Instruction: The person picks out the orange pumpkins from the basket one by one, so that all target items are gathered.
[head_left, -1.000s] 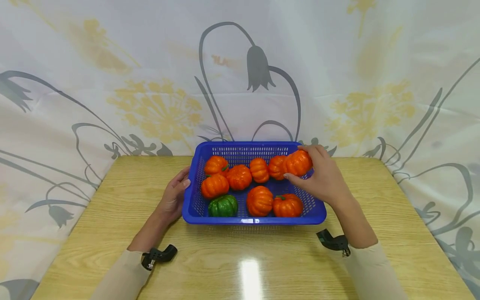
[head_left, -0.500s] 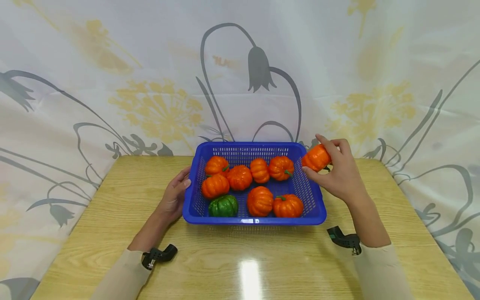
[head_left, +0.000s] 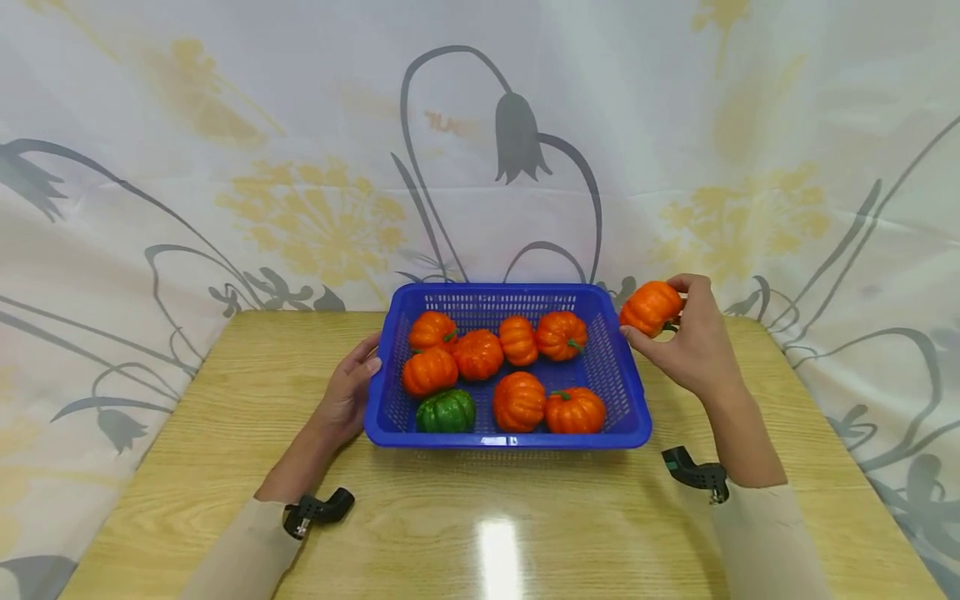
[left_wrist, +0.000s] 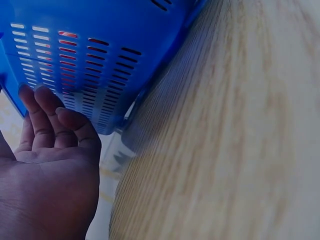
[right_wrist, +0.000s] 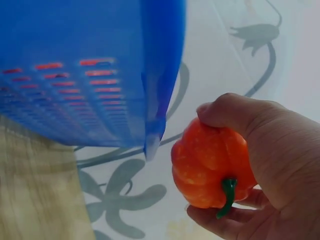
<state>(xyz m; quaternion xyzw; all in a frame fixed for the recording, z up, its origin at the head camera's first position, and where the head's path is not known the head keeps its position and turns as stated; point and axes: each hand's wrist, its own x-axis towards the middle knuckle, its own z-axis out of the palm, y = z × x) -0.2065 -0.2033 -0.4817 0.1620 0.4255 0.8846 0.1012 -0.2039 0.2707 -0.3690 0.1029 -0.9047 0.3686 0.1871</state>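
Note:
My right hand (head_left: 697, 342) pinches a small orange pumpkin (head_left: 651, 308) between thumb and fingers, just outside the basket's right rim. In the right wrist view this pumpkin (right_wrist: 212, 165) shows its curved green stem, held apart from the basket wall. A blue plastic basket (head_left: 506, 441) with slotted walls stands on the table. Several orange pumpkins (head_left: 519, 402) and one green pumpkin (head_left: 446, 412) lie inside it. At the basket's left side, my left hand (head_left: 351, 387) holds the rim, thumb on top. The left wrist view shows its fingers (left_wrist: 45, 117) bent against the slotted wall.
The light wood table (head_left: 420, 517) extends around the basket, with bare surface in front and at both sides. Behind it hangs a pale curtain (head_left: 322, 100) printed with grey and yellow flowers. A black wrist mount (head_left: 318, 510) is strapped on each forearm.
My right hand has carried the orange pumpkin out of the basket's right part, over the rim and rightward, turning it a little. The left hand and the basket stay in place.

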